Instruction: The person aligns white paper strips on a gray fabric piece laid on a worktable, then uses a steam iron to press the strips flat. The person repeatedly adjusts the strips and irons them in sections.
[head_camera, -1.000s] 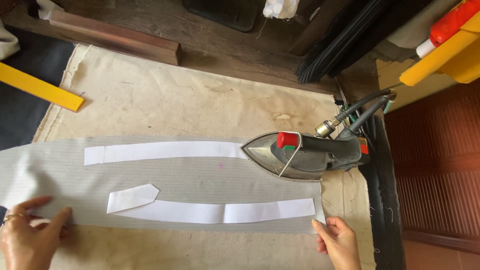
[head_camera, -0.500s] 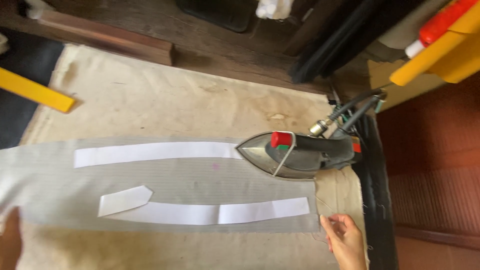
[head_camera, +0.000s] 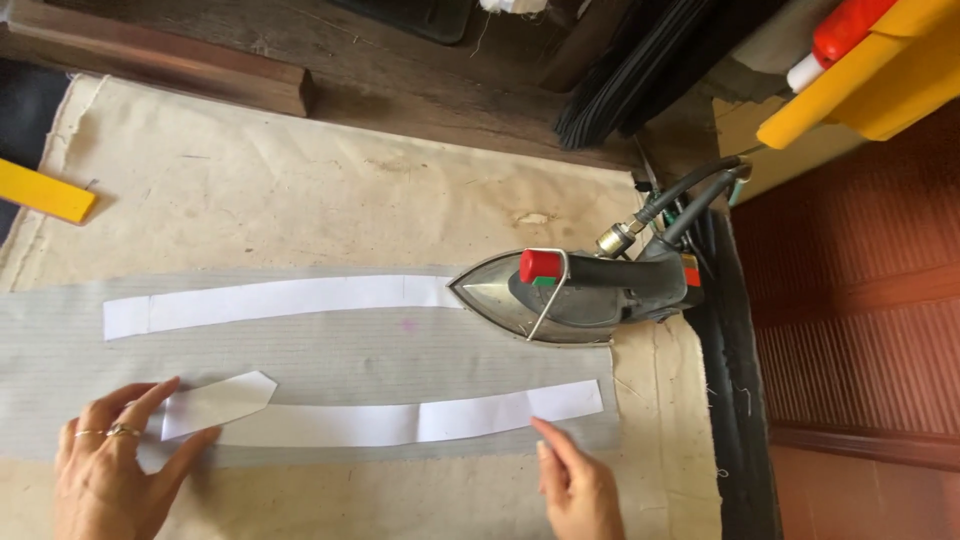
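While half a second ago it was out of view, your left hand (head_camera: 110, 475) now presses flat, grip wide, on the near white strip's (head_camera: 380, 420) pointed end; your right hand (head_camera: 578, 490) fingers open, touches the grey fabric (head_camera: 330, 355) near the iron (head_camera: 575, 295).

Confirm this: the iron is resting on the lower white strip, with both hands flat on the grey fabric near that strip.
Not quite. The iron sits at the right end of the upper white strip, not the lower white strip. The head view shows it. The left hand and right hand do lie on the grey fabric by the lower one.
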